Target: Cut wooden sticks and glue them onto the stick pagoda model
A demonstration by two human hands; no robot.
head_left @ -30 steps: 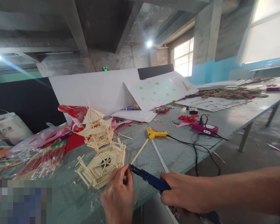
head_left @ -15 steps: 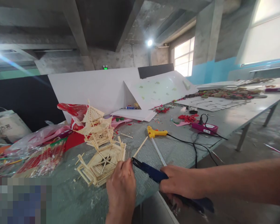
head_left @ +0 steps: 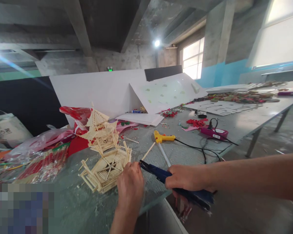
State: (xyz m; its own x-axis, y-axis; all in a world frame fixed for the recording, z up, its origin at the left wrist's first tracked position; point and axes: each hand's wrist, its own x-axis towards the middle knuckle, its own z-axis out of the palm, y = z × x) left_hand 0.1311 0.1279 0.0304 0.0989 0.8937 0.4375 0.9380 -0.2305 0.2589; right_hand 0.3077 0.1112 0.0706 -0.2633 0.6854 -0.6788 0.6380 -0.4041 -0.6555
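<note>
My right hand (head_left: 182,177) grips a dark blue plier-like tool (head_left: 158,172), its narrow dark tip pointing left and its long handles running below the hand past the table edge. The fingers of my left hand (head_left: 132,180) are pinched together right at that tip; whatever they hold is hidden. Just beyond the tip shows a thin wooden stick (head_left: 148,151), its near end out of sight; whether it is held or lies on the table I cannot tell. Beside my left hand stands a stick-built model (head_left: 112,164) with a hexagonal base and a tiered pointed tower (head_left: 100,125) behind.
A yellow glue gun (head_left: 164,138) with a clear glue stick lies on the grey table (head_left: 141,130), cabled toward a purple power strip (head_left: 214,133). Plastic-wrapped sticks (head_left: 46,162) lie at left. White boards (head_left: 141,119), red scraps (head_left: 196,123) and a loose stick (head_left: 132,140) lie behind.
Both hands and the tool have shifted slightly up, my left hand also a little to the right. The tool's handles have swung upward a bit. The model and glue gun have stayed put.
</note>
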